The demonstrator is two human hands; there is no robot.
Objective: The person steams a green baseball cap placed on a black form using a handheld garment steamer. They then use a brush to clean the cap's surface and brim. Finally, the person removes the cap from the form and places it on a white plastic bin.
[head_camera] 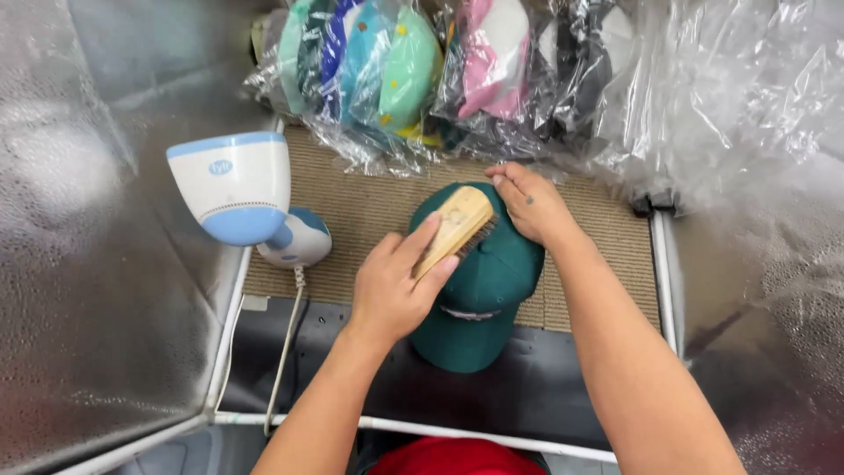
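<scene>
A dark green cap (485,290) lies on a tan woven mat (352,207), its brim pointing toward me. My left hand (393,286) grips a wooden brush (457,224) with dark bristles, held against the cap's crown. My right hand (530,204) rests on the far right side of the crown, fingers curled over it and pressing the cap down.
A white and light-blue handheld steamer (239,189) lies at the mat's left, its cord (286,343) trailing toward me. Bagged caps in several colours (413,66) are piled at the back. Silvery sheet walls (79,246) and a white pipe frame (422,428) enclose the space. Something red (453,457) sits below.
</scene>
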